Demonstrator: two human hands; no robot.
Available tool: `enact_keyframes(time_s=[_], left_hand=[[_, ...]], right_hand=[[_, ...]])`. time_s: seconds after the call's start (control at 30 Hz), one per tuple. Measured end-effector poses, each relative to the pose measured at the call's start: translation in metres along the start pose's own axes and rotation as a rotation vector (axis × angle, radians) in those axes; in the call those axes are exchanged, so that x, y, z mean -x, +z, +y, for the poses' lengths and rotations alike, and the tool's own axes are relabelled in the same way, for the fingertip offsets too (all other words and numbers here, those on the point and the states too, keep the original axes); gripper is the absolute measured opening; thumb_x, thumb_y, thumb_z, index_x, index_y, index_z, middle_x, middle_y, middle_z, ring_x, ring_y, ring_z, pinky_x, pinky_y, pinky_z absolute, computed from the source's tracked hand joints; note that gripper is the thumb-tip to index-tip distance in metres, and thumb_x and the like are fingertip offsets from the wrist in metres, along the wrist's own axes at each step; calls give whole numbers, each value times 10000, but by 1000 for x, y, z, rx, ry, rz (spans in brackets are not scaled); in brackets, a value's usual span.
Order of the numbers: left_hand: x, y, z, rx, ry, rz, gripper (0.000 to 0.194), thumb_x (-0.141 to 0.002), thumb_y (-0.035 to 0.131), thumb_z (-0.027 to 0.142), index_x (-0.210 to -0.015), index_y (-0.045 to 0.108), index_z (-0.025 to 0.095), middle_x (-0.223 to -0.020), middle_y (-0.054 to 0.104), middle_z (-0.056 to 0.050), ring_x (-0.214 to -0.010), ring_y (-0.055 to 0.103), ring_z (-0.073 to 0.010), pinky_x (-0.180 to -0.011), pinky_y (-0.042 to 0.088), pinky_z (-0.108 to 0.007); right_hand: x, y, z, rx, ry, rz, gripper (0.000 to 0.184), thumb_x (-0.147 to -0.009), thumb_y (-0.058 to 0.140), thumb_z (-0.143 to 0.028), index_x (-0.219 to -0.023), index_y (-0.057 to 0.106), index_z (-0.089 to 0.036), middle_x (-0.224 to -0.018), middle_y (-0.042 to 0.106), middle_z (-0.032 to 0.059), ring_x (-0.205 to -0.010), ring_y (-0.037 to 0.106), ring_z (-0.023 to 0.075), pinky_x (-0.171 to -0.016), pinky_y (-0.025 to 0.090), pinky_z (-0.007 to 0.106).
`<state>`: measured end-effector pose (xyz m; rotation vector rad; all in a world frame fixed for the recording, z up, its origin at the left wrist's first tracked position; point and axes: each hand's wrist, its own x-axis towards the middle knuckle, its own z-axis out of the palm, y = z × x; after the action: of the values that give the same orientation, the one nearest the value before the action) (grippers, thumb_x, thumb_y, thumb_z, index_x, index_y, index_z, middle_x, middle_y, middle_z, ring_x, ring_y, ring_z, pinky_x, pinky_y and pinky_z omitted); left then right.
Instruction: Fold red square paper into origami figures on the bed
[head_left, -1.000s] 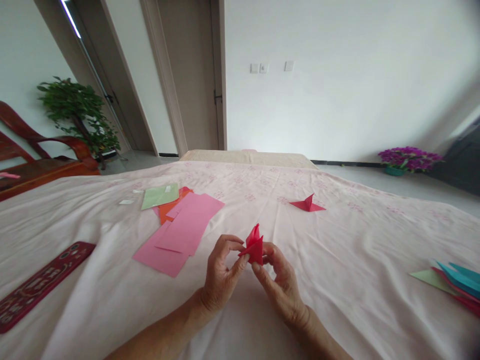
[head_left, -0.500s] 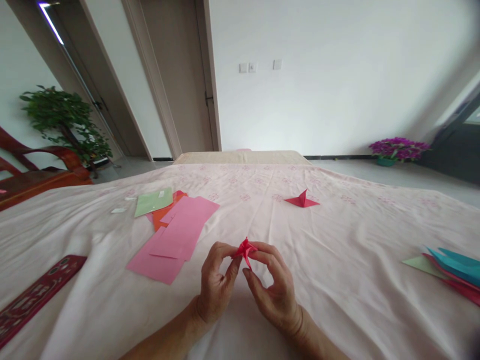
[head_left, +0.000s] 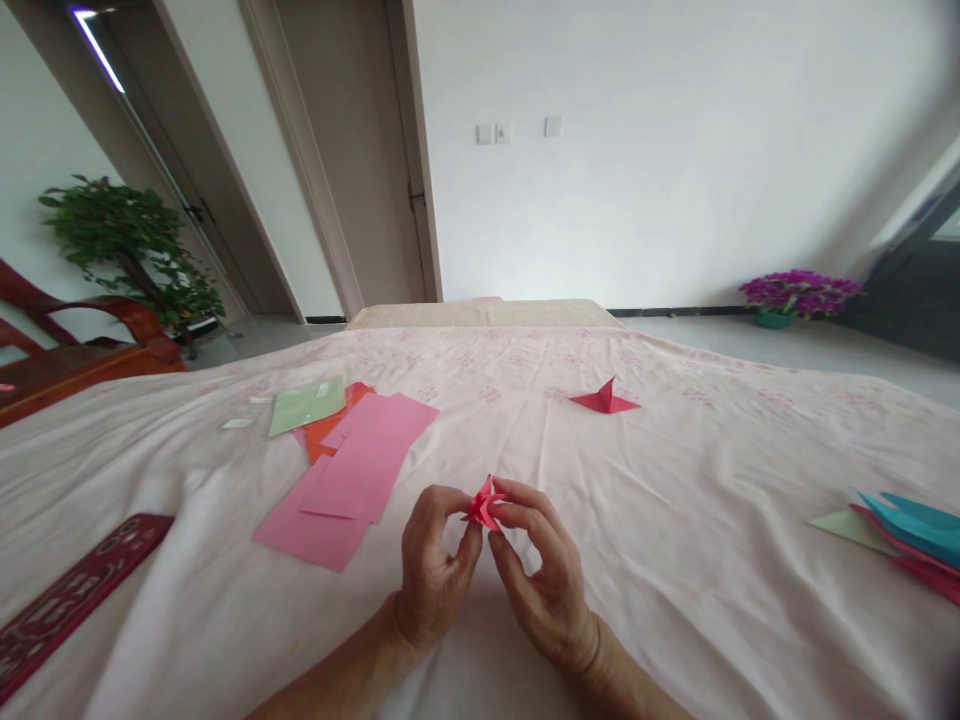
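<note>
A small pointed piece of folded red paper (head_left: 486, 505) is held up between my two hands, over the near middle of the cloth. My left hand (head_left: 436, 560) pinches its left side between thumb and fingertips. From the right, my right hand (head_left: 546, 575) grips it with the fingertips, its thumb just below. Part of the paper is hidden behind the fingers. Farther off to the right, a second folded red paper piece (head_left: 606, 398) rests on the cloth with one point standing up.
Pink paper sheets (head_left: 367, 455) overlap at the left, beside an orange sheet and a light green packet (head_left: 307, 405). A dark red box (head_left: 79, 600) lies at the left edge. Blue, red and green papers (head_left: 911, 530) sit at the right edge. Wrinkled pink cloth (head_left: 675, 500) covers the surface.
The folded red paper has turned a little between my fingertips and shifted slightly left. My right fingers have moved slightly on it; the things on the cloth have stayed put.
</note>
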<state>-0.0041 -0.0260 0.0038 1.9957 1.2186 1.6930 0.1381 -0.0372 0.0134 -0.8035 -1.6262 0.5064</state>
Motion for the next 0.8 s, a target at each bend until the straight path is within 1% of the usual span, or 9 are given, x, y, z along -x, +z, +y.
enact_keyframes(time_s=[0.07, 0.17, 0.27, 0.33, 0.4, 0.5, 0.63, 0.7, 0.8], left_hand=[[-2, -1, -1, -22, 58, 15, 195, -830, 601, 110, -986, 587, 225, -905, 612, -31, -873, 594, -190, -775, 485, -314], [-4, -4, -1, -99, 140, 28, 202, -807, 633, 99, -959, 596, 227, -973, 608, -51, -942, 593, -204, -827, 495, -348], [-5, -7, -1, -153, 220, 12, 176, -786, 653, 105, -905, 606, 227, -1078, 592, -73, -1077, 565, -242, -940, 473, -426], [-6, -9, -1, -136, 263, -9, 168, -790, 638, 107, -905, 602, 225, -1106, 594, -80, -1140, 543, -258, -1007, 435, -482], [-6, -9, 0, -73, 263, -41, 156, -806, 609, 116, -926, 594, 214, -1137, 600, -95, -1171, 534, -267, -1037, 409, -512], [-7, -8, 2, 113, 119, -104, 116, -840, 573, 149, -944, 601, 190, -1200, 590, -125, -1179, 540, -269, -1008, 437, -485], [-9, -4, 4, 411, -134, -164, 67, -863, 582, 203, -916, 616, 181, -1138, 620, -121, -1106, 588, -251, -947, 481, -415], [-9, -1, 4, 490, -195, -158, 50, -855, 603, 213, -883, 616, 173, -1102, 626, -117, -1058, 606, -243, -927, 487, -398], [-9, 1, 2, 485, -234, -103, 52, -838, 631, 214, -855, 616, 167, -1054, 612, -105, -986, 614, -222, -869, 501, -357]], right_hand=[[0, 1, 1, -48, 27, 6, 239, -871, 540, -120, -1057, 605, -255, -1200, 575, 102, -1115, 566, 242, -940, 476, 434], [0, 2, 3, -125, 89, 7, 178, -880, 557, -143, -1007, 613, -256, -1138, 593, 78, -1052, 586, 216, -871, 497, 371], [-1, 1, 7, -177, 151, -8, 109, -887, 574, -180, -954, 621, -251, -1069, 610, 59, -979, 602, 195, -816, 495, 328], [-1, 1, 9, -216, 179, -19, 71, -889, 580, -208, -930, 625, -245, -1035, 615, 54, -952, 602, 193, -819, 487, 332], [0, 2, 10, -274, 215, -22, 37, -889, 586, -234, -898, 622, -239, -991, 618, 49, -922, 597, 193, -815, 487, 341], [-1, 3, 11, -369, 294, -28, 38, -885, 598, -258, -873, 621, -231, -949, 618, 44, -879, 588, 187, -785, 499, 338], [-1, 6, 14, -450, 373, 7, 51, -867, 626, -278, -864, 637, -228, -936, 645, 36, -891, 600, 192, -813, 509, 350], [-1, 7, 16, -493, 416, 37, 58, -842, 659, -283, -862, 641, -232, -913, 665, 27, -869, 618, 192, -817, 518, 362], [-1, 8, 20, -545, 473, 53, 93, -812, 695, -284, -865, 637, -233, -852, 688, 17, -797, 639, 187, -778, 532, 359]])
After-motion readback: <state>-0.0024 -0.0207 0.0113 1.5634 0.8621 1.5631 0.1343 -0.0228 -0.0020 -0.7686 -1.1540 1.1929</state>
